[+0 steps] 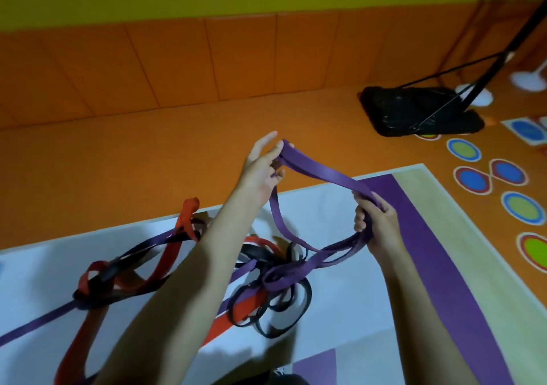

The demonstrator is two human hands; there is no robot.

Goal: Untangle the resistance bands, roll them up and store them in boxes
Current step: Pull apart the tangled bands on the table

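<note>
A purple resistance band (319,171) is stretched in the air between both hands. My left hand (262,168) pinches its far end, raised above the mat. My right hand (376,222) grips the band lower and to the right, with loops hanging from the fist. The band runs down into a tangle (275,281) of purple, black and red bands on the white mat (340,213). A red band (165,260) and a black band (284,322) lie knotted there. No box is in view.
The mat has a purple stripe (438,260) and a pale border. Around it lies an orange floor (118,154) with coloured circles (463,149) at right. A black stand base (420,109) sits at the back right, before an orange padded wall (207,62).
</note>
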